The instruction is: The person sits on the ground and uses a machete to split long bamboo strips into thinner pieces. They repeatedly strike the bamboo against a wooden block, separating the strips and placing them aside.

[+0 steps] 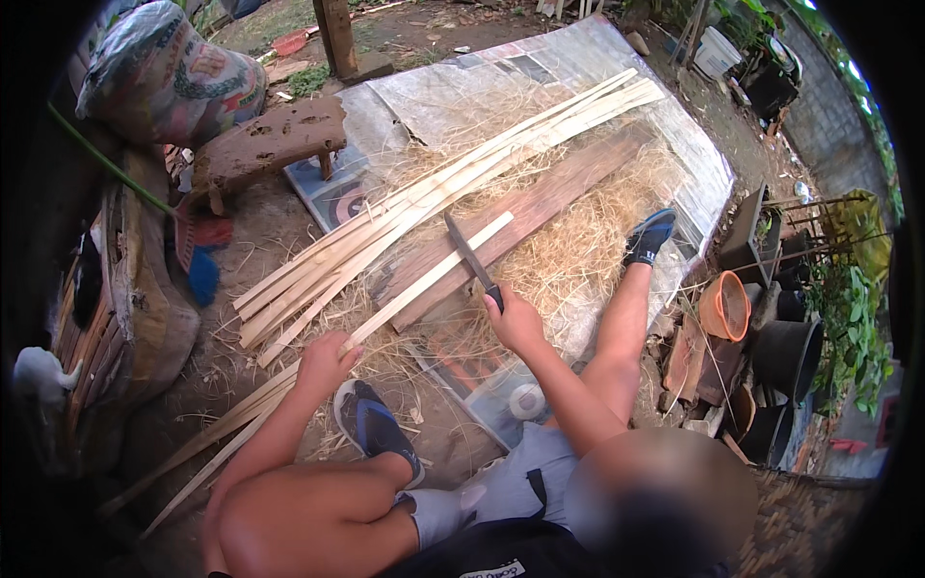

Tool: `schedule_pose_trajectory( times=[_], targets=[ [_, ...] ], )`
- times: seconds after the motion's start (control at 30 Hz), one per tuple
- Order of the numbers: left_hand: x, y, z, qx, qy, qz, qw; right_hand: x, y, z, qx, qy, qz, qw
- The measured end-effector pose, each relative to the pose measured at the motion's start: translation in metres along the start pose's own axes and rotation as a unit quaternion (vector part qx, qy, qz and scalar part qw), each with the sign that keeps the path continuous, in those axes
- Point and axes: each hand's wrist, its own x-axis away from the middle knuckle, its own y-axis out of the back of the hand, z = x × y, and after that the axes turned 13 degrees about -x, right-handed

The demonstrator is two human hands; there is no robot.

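Observation:
My left hand (326,360) is closed around the near end of a pale wooden strip (424,281). The strip slants away to the right, its far part lying over a brown plank (540,214). In my right hand (515,320) is a knife (466,249) with a dark handle. Its long blade points away to the left and crosses over the strip; whether the edge touches the wood I cannot tell. Beyond the plank rests a bundle of similar pale strips (434,197). More strips (226,416) lie beneath my left forearm.
Curly shavings (578,241) cover a printed sheet (696,154) around the plank. A low wooden bench (270,140) and a stuffed sack (173,77) stand at the far left. To the right are an orange pot (725,306) and several black pots (785,356). A white cat (43,376) is at left.

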Motion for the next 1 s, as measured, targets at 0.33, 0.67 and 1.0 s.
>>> schedule_pose_trajectory(
  times=[0.33,0.67,1.0],
  targets=[
    [-0.020,0.017,-0.001,0.224,0.183,0.295,0.911,0.070,-0.017,0.046,0.040,0.241,0.120,0.962],
    [0.014,0.039,0.018,0.356,0.277,0.378,0.808,0.052,-0.002,0.019,0.095,0.262,0.104,0.955],
    [0.033,0.050,0.029,0.344,0.274,0.385,0.811,0.027,0.020,-0.005,0.080,0.186,0.041,0.978]
  ],
)
